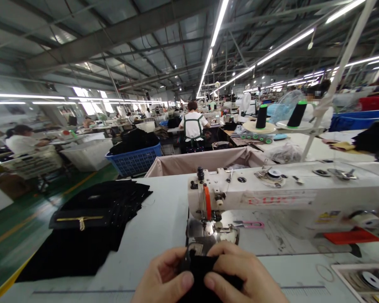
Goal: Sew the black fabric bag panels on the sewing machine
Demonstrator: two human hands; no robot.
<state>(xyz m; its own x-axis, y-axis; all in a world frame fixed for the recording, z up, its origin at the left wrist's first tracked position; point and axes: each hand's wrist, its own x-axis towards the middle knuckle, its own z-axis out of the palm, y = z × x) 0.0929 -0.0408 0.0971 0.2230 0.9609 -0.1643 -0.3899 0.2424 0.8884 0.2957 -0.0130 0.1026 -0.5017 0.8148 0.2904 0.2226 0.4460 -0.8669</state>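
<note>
Both my hands pinch a small piece of black fabric (205,273) at the bottom centre, just in front of the presser foot (208,229) of a white sewing machine (287,195). My left hand (164,277) grips its left edge with thumb on top. My right hand (243,275) holds the right edge, fingers curled over the cloth. The fabric's lower part runs out of view.
A stack of black fabric pieces with a gold zipper (94,219) lies on the white table (158,219) at left. Pink-handled snips (251,224) rest by the machine. Thread cones (297,114) stand behind. A blue basket (135,160) and seated workers (193,126) are farther back.
</note>
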